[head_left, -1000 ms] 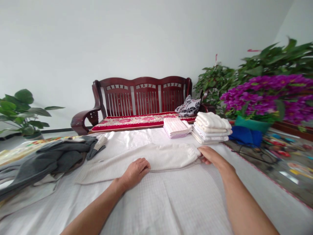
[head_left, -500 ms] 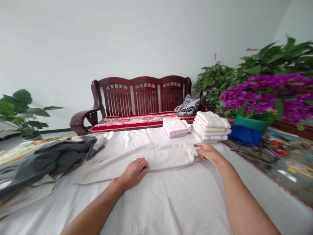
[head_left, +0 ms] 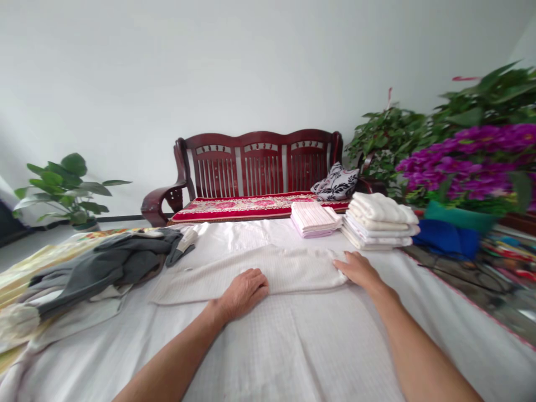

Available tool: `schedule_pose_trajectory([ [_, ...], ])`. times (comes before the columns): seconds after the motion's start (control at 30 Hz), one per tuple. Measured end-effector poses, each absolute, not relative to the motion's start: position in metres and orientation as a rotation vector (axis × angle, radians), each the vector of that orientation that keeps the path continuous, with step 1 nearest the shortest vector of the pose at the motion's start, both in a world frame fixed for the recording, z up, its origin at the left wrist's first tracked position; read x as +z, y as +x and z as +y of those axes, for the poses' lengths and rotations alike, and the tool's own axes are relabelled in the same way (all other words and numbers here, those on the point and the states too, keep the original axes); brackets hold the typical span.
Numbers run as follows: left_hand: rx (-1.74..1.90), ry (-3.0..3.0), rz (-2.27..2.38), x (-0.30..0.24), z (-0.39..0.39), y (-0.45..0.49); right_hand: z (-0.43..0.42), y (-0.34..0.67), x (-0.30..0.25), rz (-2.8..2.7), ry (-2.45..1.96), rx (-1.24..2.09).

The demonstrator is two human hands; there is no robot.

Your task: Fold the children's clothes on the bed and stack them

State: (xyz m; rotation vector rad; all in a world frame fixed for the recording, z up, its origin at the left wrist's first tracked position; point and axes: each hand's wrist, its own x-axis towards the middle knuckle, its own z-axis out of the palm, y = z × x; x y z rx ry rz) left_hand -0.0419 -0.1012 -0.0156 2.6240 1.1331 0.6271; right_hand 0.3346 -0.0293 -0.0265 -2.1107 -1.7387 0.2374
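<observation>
A cream ribbed knit garment [head_left: 301, 273] lies flat in a long strip across the white sheet. On its near edge, around the middle, rests my left hand [head_left: 245, 293], the fingers bent and held together against the cloth. My right hand [head_left: 360, 271] lies over the garment's right end with its fingers stretched out and slightly apart. The fingertips touch the fabric there. Behind that end stand a stack of folded white clothes [head_left: 379, 220] and a lower pile of folded pink striped cloth [head_left: 314, 218].
Dark grey and pale clothes [head_left: 113, 265] are heaped at the left. Beyond the sheet stands a dark red wooden bench [head_left: 259, 167] with a patterned cushion [head_left: 336, 181]. Purple flowers [head_left: 469, 162], a blue cloth [head_left: 446, 237] and cables [head_left: 469, 273] are at the right. A potted plant [head_left: 71, 190] is far left.
My right hand has gone from pinching the garment's right end to lying flatter over it, and that end looks smoother. The left hand stays at the near edge. The view has turned slightly left.
</observation>
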Motion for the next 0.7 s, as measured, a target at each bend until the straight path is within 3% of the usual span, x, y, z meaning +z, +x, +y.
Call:
schedule_pose_trajectory([
  [0.2,0.702,2.555,1.212,-0.017,-0.105,-0.059,-0.027,0.339,-0.029,-1.82,-2.133,0.203],
  [0.37,0.851,2.42,1.708,-0.007,-0.098,-0.128,-0.026,0.336,-0.026,-1.674,-1.876,0.339],
  [0.53,0.611,2.195,2.203,-0.002,-0.089,-0.21,-0.026,0.334,-0.013,-1.504,-1.729,0.409],
  [0.7,0.445,2.152,2.12,-0.01,-0.086,-0.233,-0.024,0.357,-0.016,-1.41,-1.833,0.259],
])
